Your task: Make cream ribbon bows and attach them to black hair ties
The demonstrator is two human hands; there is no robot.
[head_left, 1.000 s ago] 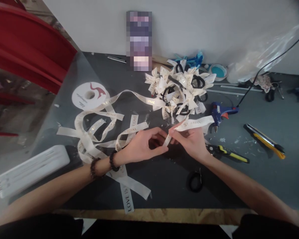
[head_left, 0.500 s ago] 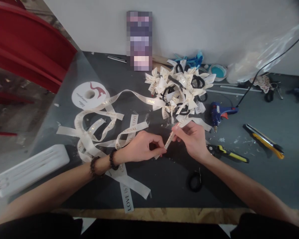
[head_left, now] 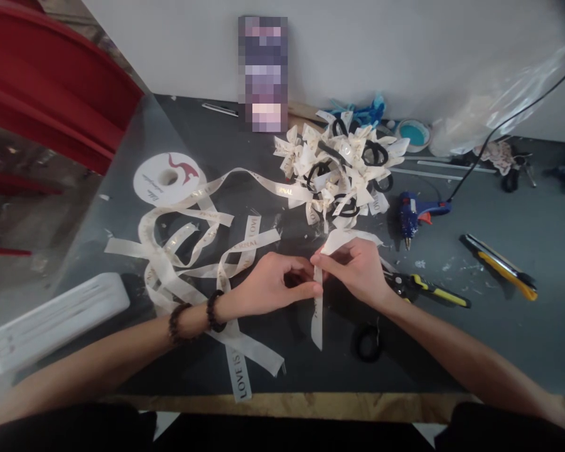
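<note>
Both hands pinch one cream printed ribbon (head_left: 317, 314) above the middle of the dark table. Thumb and fingers of my left hand (head_left: 277, 282) close on its upper part, and a tail hangs down below them. My right hand (head_left: 355, 267) grips the same ribbon between thumb and forefinger, with a wider end lying over the knuckles. Just beyond is a pile of cream ribbon bows (head_left: 343, 169) with black hair ties among them. A loose black hair tie (head_left: 368, 343) lies nearer to me, below my right wrist.
Left of my hands, lettered ribbon lengths (head_left: 164, 263) lie by a white ribbon spool (head_left: 169, 179) and a white case (head_left: 61, 320). To the right are a blue glue gun (head_left: 412, 216) with its cord, a yellow cutter (head_left: 501, 267) and yellow-black pliers (head_left: 428, 290). A phone (head_left: 262, 75) stands behind.
The ribbon between my hands has turned from slanting to nearly upright, and its lower tail now shows. My left hand has shifted slightly right; my right hand has dropped a little.
</note>
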